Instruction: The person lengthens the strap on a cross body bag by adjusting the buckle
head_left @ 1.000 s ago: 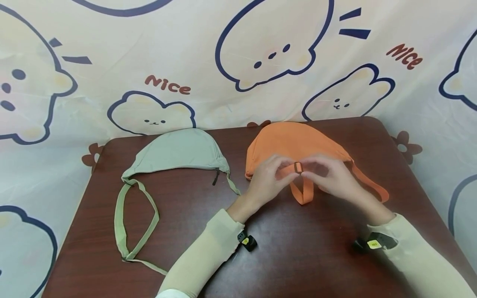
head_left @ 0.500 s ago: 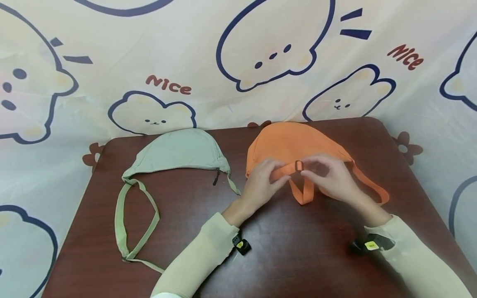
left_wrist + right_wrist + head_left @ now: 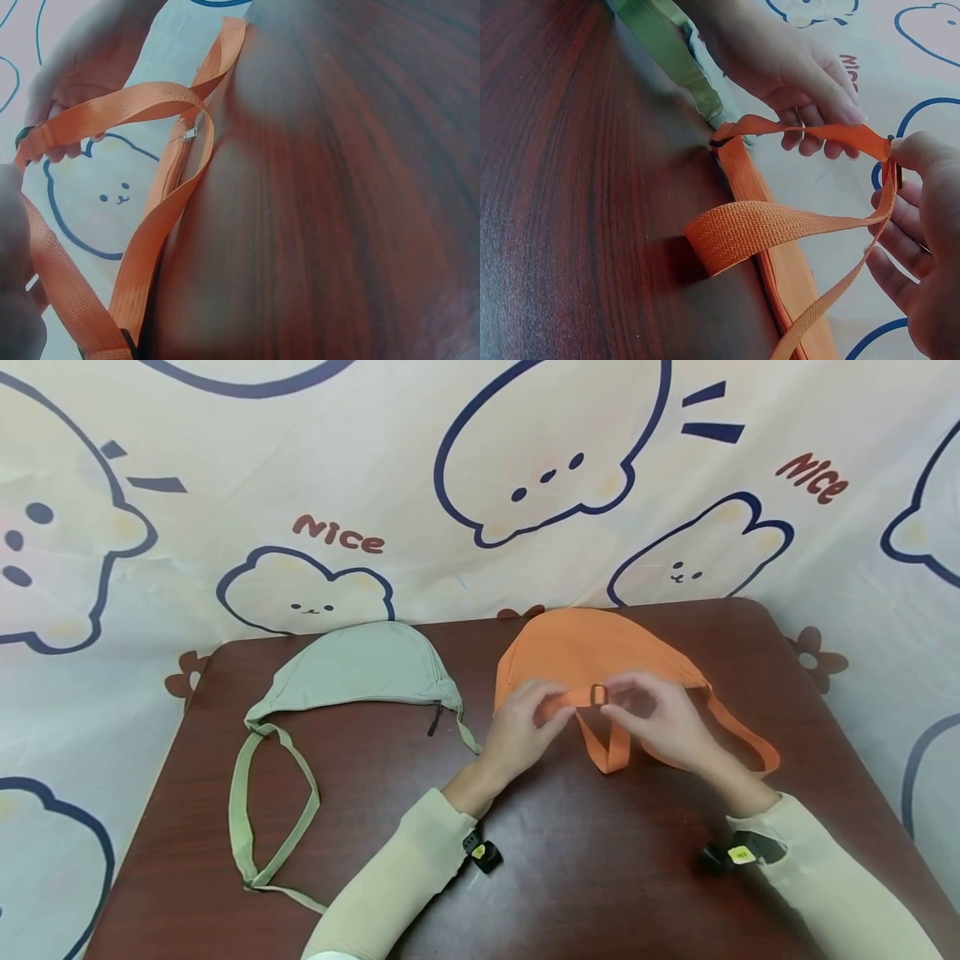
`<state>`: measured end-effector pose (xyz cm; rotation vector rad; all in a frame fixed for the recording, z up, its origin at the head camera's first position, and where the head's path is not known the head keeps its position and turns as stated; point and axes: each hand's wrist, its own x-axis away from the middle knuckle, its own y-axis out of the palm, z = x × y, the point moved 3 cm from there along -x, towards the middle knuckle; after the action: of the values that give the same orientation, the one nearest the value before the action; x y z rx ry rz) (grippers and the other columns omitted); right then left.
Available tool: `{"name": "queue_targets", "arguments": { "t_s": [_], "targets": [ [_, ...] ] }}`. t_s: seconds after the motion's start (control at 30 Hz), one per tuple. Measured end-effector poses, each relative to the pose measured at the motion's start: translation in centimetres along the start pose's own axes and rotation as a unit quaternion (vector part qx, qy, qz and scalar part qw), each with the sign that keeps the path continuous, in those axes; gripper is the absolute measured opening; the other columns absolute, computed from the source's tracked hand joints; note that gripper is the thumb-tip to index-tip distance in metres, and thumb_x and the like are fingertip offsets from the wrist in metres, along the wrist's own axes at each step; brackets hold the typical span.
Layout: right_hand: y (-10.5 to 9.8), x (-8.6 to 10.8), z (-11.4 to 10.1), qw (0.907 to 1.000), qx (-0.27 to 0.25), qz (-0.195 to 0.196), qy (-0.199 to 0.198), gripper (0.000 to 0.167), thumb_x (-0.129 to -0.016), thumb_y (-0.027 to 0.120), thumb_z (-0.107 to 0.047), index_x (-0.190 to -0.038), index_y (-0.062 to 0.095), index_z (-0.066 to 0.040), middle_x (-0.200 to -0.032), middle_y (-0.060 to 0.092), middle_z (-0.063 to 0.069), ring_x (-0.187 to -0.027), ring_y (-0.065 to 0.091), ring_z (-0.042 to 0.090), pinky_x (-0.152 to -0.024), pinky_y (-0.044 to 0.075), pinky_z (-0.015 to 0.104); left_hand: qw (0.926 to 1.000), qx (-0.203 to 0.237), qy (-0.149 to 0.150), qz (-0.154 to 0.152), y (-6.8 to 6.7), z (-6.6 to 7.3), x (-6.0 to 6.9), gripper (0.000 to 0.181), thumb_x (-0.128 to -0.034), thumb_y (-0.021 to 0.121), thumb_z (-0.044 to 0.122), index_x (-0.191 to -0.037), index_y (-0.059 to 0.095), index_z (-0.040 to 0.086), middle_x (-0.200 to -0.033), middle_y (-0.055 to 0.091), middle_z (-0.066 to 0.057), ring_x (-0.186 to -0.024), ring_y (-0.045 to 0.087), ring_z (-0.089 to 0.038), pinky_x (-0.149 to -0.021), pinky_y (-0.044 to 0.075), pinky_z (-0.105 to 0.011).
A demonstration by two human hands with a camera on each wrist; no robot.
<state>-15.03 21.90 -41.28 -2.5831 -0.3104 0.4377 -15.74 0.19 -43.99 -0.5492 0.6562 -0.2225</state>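
Observation:
On the right half of the table lies an orange waist bag [image 3: 592, 647], its flat edge towards me. My left hand [image 3: 513, 735] pinches the orange strap [image 3: 573, 697] left of a dark slider buckle [image 3: 597, 695]. Thumb and fingers of my right hand [image 3: 663, 718] grip the strap at that buckle. Below the buckle the strap hangs in a loop, also visible in the right wrist view as a broad webbing loop [image 3: 757, 229]. A small zipper pull [image 3: 190, 134] shows on the bag in the left wrist view.
A pale green waist bag [image 3: 367, 664] lies on the left of the brown table [image 3: 555, 877], its green strap [image 3: 240, 810] looped towards the front. A printed cloth [image 3: 465, 485] hangs behind the table and at both sides.
My left hand has slid left along the orange strap, away from the slider buckle, so more strap shows between the hands. My right hand stays at the buckle. The bags have not moved.

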Motion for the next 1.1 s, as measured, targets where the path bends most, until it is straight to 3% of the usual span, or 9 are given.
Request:
{"name": "queue_targets", "arguments": {
  "t_s": [0.27,0.53,0.77,1.1],
  "targets": [
    [0.0,0.0,0.0,0.9999,0.016,0.000,-0.002,0.029,-0.089,0.079,-0.006,-0.117,0.070,-0.008,-0.107,0.071,0.003,-0.090,0.063,0.013,-0.079,0.053,0.021,0.9968,0.078,0.004,0.016,-0.1,-0.4,-0.1,0.016,-0.0964,0.072,0.015,-0.110,0.071,0.005,-0.097,0.064,-0.004,-0.081,0.055,-0.015,-0.072,0.047,-0.025],
    [0.1,0.0,-0.2,0.9998,0.015,0.004,-0.011,0.030,-0.089,0.078,-0.005,-0.118,0.070,-0.008,-0.108,0.071,0.003,-0.091,0.063,0.011,-0.080,0.052,0.018,0.9979,0.065,-0.005,0.000,0.0,-0.3,-0.3,0.019,-0.0975,0.071,0.017,-0.111,0.072,0.004,-0.102,0.067,-0.004,-0.083,0.056,-0.014,-0.073,0.047,-0.024],
    [0.7,-0.4,-0.3,0.9997,-0.021,-0.013,-0.008,0.031,-0.091,0.076,-0.003,-0.121,0.069,-0.007,-0.112,0.070,0.005,-0.094,0.064,0.013,-0.082,0.052,0.020,0.9984,0.056,-0.006,0.005,-0.1,0.0,-0.4,0.018,-0.0969,0.072,0.016,-0.111,0.071,0.005,-0.103,0.067,-0.005,-0.083,0.058,-0.014,-0.075,0.049,-0.024],
    [1.7,-0.7,0.0,0.9985,-0.019,-0.043,0.029,0.029,-0.095,0.074,-0.013,-0.123,0.069,-0.009,-0.114,0.070,0.004,-0.098,0.066,0.015,-0.084,0.053,0.024,0.9978,0.061,-0.025,-0.005,-0.1,-0.2,-0.3,0.021,-0.0956,0.074,0.016,-0.113,0.071,0.005,-0.105,0.067,-0.007,-0.084,0.059,-0.016,-0.075,0.050,-0.024]
  ]
}}
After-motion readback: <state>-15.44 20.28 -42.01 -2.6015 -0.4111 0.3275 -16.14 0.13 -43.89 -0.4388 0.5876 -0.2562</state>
